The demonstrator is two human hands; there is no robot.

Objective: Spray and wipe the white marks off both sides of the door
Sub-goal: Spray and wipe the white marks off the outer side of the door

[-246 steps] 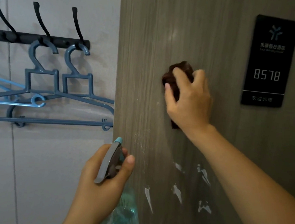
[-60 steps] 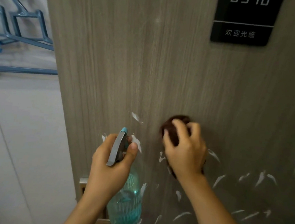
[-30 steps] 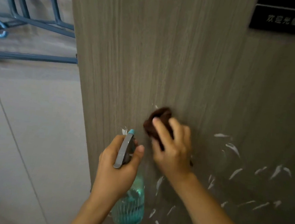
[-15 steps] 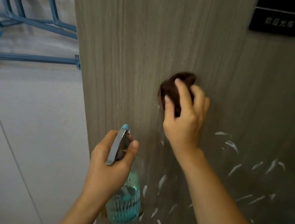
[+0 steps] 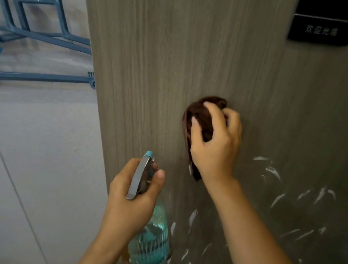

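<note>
Head view: right hand (image 5: pixel 214 144), fingers curled, presses dark brown cloth (image 5: pixel 201 117) against grey wood-grain door (image 5: pixel 164 58); left hand (image 5: pixel 131 197) grips teal spray bottle (image 5: pixel 149 244) upright.

One sign, one line of lettering

A black plaque (image 5: pixel 323 20) at the upper right of the grey wood-grain door (image 5: pixel 175 48) carries four pale Chinese characters, blurred, reading roughly 欢迎光临. A thin pale line crosses the plaque above them; anything higher is cut off by the frame's edge.
</note>
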